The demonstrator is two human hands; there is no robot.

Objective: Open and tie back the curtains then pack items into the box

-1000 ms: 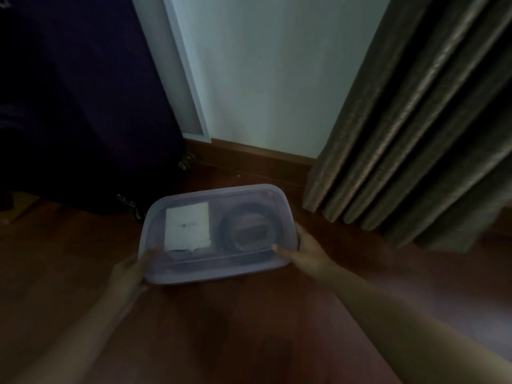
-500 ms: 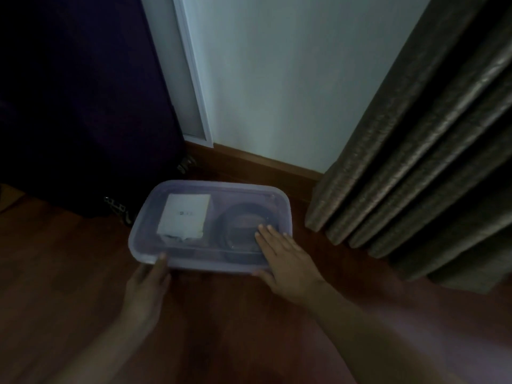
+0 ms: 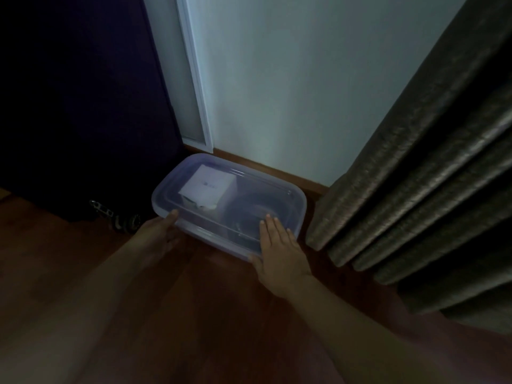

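Box (image 3: 300, 209) sitting lidded on floor (image 3: 194, 300) by wall (image 3: 277, 92). Right hand (image 3: 279, 250) pressing lid, fingers (image 3: 273, 228) straight; left hand (image 3: 158, 234) touching near corner, curl unclear. Plastic probably light, slick, flexing; gripping under rim ends looking safest.

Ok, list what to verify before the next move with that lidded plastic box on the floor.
1. Lid on the translucent rectangular plastic box: ok, it covers the whole top.
2. Lid snapped down all round: cannot tell.
3. Items packed: ok, a white square carton and a dark round item show through the lid.
4. Right hand placed: ok, flat on the lid's near right corner.
5. Left hand placed: touches the near left corner, but whether it grips cannot tell.
6. Grey-brown pleated curtain tied back: cannot tell, no tie in view. It hangs close beside the box.
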